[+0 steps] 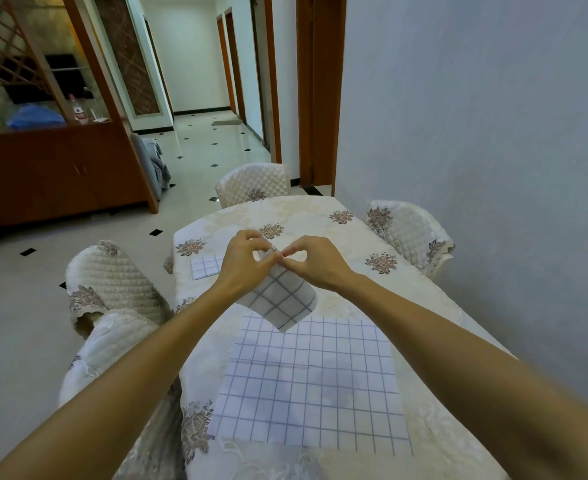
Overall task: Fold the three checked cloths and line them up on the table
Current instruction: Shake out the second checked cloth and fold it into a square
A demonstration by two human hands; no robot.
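A white cloth with a dark grid, folded small (280,301), hangs in the air above the table's middle. My left hand (242,261) and my right hand (315,261) pinch its top edge together, fingertips nearly touching. A second checked cloth (309,386) lies spread flat on the table below, close to me. A third checked cloth (205,266), folded into a small square, rests near the table's left edge, partly hidden behind my left hand.
The table (354,237) wears a cream floral cover. Quilted chairs stand at the far end (252,185), on the right by the wall (410,233) and on the left (112,278). A wooden cabinet (50,168) and tiled hallway lie beyond.
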